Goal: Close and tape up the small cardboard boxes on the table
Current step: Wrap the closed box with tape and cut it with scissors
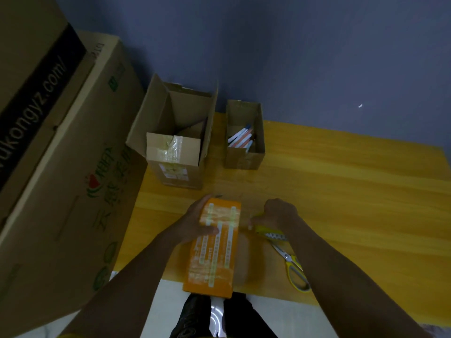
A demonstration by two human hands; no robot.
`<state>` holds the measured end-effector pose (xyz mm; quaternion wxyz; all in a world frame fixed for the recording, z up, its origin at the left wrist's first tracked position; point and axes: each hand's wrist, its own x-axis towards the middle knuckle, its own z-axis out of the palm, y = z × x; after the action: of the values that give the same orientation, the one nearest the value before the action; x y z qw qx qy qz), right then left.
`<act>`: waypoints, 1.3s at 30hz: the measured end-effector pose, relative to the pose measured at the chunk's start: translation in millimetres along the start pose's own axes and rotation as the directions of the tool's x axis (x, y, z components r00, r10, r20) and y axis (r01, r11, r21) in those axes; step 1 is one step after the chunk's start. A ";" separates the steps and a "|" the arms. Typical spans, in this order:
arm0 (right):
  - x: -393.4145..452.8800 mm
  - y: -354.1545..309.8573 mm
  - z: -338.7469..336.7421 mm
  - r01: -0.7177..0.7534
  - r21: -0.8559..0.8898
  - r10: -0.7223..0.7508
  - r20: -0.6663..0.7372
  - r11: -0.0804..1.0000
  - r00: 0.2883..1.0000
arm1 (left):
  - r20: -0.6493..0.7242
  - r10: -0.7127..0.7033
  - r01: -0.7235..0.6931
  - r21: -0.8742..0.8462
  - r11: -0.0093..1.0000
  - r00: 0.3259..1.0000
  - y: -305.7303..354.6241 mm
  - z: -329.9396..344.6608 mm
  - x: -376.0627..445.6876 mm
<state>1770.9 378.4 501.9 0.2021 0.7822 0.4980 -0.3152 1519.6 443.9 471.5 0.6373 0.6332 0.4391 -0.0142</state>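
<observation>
A closed orange cardboard box (214, 250) with strips of clear tape across its top lies at the table's near edge. My left hand (195, 220) holds its far left end, thumb laid over the top. Just right of the box, my right hand (278, 215) grips a roll of tape (268, 231) with a yellow and patterned side. Whether a strip runs from the roll to the box is too dim to tell. Yellow-handled scissors (292, 267) lie on the table beside my right forearm.
An open brown box (178, 142) with raised flaps stands at the back left of the wooden table (353, 191). A smaller open box (245, 140) holding several pens stands to its right. Large cartons (53, 154) are stacked at the left. A blue wall lies beyond.
</observation>
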 end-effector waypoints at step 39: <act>-67.6 -33.2 -58.3 0.452 0.417 -0.400 -0.210 0.789 0.892 | -0.263 0.111 -0.065 0.179 0.982 0.959 17.2 29.6 -13.5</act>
<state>1737.2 385.1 590.8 -0.0910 0.6909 0.5840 -0.4163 1537.2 415.8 487.4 0.5153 0.6997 0.4907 0.0640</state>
